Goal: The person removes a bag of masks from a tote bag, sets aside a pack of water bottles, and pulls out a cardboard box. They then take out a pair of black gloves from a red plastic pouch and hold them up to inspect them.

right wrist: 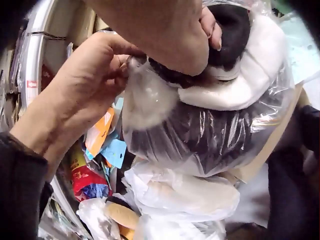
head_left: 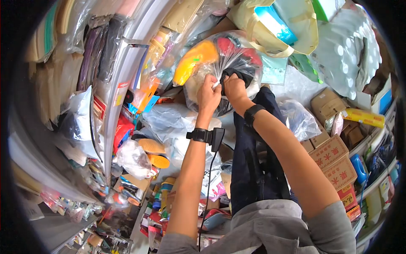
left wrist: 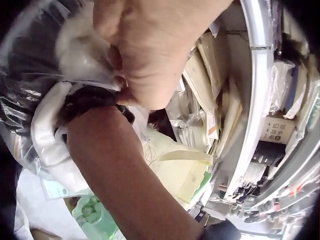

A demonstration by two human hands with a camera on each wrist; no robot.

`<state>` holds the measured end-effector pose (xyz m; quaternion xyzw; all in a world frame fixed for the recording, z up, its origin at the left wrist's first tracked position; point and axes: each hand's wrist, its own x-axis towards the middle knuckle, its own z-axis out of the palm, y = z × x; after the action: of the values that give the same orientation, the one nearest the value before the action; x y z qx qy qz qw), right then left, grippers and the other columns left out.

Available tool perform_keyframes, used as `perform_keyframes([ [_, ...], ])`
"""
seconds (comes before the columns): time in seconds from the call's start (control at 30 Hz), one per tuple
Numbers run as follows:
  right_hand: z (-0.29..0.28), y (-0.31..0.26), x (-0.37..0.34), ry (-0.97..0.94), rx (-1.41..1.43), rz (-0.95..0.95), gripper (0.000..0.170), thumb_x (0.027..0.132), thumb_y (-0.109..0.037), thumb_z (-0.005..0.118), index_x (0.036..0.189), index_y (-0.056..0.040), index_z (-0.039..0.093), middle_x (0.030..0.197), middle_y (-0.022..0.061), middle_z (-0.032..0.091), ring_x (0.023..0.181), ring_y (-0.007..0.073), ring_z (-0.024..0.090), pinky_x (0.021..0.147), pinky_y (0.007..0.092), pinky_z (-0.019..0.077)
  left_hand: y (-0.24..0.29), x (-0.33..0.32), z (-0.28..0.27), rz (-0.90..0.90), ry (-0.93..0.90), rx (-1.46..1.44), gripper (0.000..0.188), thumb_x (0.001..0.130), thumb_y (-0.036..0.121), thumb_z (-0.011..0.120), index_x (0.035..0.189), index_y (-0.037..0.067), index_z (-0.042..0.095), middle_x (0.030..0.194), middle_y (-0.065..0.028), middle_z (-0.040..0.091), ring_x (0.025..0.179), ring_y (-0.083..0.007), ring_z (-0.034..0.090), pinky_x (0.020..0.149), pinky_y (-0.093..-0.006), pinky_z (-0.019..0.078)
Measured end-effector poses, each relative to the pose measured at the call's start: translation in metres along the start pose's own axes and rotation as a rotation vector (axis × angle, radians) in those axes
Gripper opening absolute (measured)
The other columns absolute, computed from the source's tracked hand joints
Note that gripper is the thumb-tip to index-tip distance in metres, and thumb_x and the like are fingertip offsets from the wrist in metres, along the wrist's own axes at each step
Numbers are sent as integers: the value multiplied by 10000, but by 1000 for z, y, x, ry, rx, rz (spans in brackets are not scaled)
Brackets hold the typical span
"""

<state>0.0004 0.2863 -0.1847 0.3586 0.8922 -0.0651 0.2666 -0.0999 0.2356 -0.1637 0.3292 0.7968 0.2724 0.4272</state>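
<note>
A clear plastic bag (head_left: 223, 111) bulges with soft items in front of the person's knees. Yellow (head_left: 195, 63) and red (head_left: 249, 56) pieces show inside it, and in the right wrist view a white fluffy piece (right wrist: 250, 87). At the bag's gathered mouth the left hand (head_left: 209, 94) pinches the plastic between thumb and fingers. The right hand (head_left: 236, 89) is just to its right, fingers curled into a soft black item (head_left: 245, 77) at the opening. In the left wrist view the right forearm (left wrist: 112, 165) crosses below the left hand, partly covering the black item.
A shelf edge (head_left: 127, 72) with plastic-wrapped stock runs along the left. Behind the bag stands a cream tote bag (head_left: 258, 36). Cardboard boxes (head_left: 334, 156) are stacked at the right. White plastic bags (head_left: 173, 122) and orange-soled footwear (head_left: 157, 161) lie at the near left.
</note>
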Motion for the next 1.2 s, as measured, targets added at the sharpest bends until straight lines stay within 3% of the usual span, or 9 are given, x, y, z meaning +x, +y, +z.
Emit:
perform_keyframes([
  [0.2, 25, -15, 15, -63, 157, 64, 119, 767, -191, 659, 648, -198, 667, 657, -31, 634, 586, 160, 634, 397, 320, 380, 18, -11, -3, -1, 31, 100, 200, 803, 112, 645, 953, 63, 522, 781, -161, 635, 742, -366, 629, 662, -453, 467],
  [0.27, 18, -3, 12, -1, 267, -56, 122, 754, -207, 634, 653, -169, 691, 680, 38, 676, 637, 199, 681, 513, 319, 505, 16, -13, 0, -3, 44, 77, 197, 803, 109, 642, 952, 61, 522, 782, -164, 636, 746, -370, 628, 661, -454, 468],
  [0.47, 26, 16, 18, 123, 421, -138, 131, 733, -214, 635, 646, -136, 692, 660, 81, 673, 619, 238, 682, 520, 357, 519, 27, -21, 7, 29, 73, 246, 210, 819, 92, 615, 993, 39, 510, 846, -187, 638, 805, -390, 615, 710, -469, 466],
  [0.57, 1, 49, 6, 110, 632, -210, 94, 684, -181, 693, 698, -89, 682, 712, 120, 673, 696, 288, 682, 593, 396, 532, 33, -23, 10, 57, 113, 427, 230, 839, 78, 561, 1057, 31, 503, 1000, -211, 623, 981, -405, 557, 847, -488, 419],
  [0.8, -36, 107, -66, 65, 893, -255, 472, 736, -331, 750, 1078, -69, 557, 957, 150, 633, 872, 354, 637, 730, 444, 511, 53, -37, 13, 144, 224, 529, 222, 856, 76, 518, 1071, 20, 529, 1015, -193, 610, 1001, -385, 535, 876, -471, 419],
  [0.87, -56, 146, -76, 83, 1024, -172, 438, 763, -259, 738, 1123, -83, 562, 999, 146, 629, 892, 340, 631, 727, 432, 509, 56, -44, 12, 158, 242, 506, 280, 852, 50, 534, 1131, 22, 525, 1108, -190, 567, 1060, -383, 520, 905, -457, 420],
  [0.93, -88, 190, -74, 431, 1153, 116, 386, 808, -186, 703, 1153, -84, 564, 1023, 142, 629, 902, 322, 627, 726, 418, 508, 68, -52, 14, 160, 275, 455, 313, 847, 42, 549, 1159, 22, 519, 1161, -194, 536, 1094, -389, 511, 932, -450, 416],
  [1.07, -92, 287, -14, 998, 694, 374, 467, 854, -158, 652, 1261, 16, 503, 1110, 216, 606, 987, 376, 611, 793, 442, 504, 93, -73, 16, 136, 344, 389, 396, 847, 38, 584, 1231, 16, 493, 1324, -217, 428, 1212, -410, 459, 1011, -442, 390],
  [1.2, -65, 342, 42, 409, 663, 578, 474, 868, -275, 619, 1224, 24, 532, 1044, 241, 642, 990, 405, 616, 818, 471, 504, 107, -101, 22, 123, 369, 327, 386, 864, 66, 595, 1238, 37, 505, 1333, -218, 443, 1222, -411, 456, 1017, -440, 391],
])
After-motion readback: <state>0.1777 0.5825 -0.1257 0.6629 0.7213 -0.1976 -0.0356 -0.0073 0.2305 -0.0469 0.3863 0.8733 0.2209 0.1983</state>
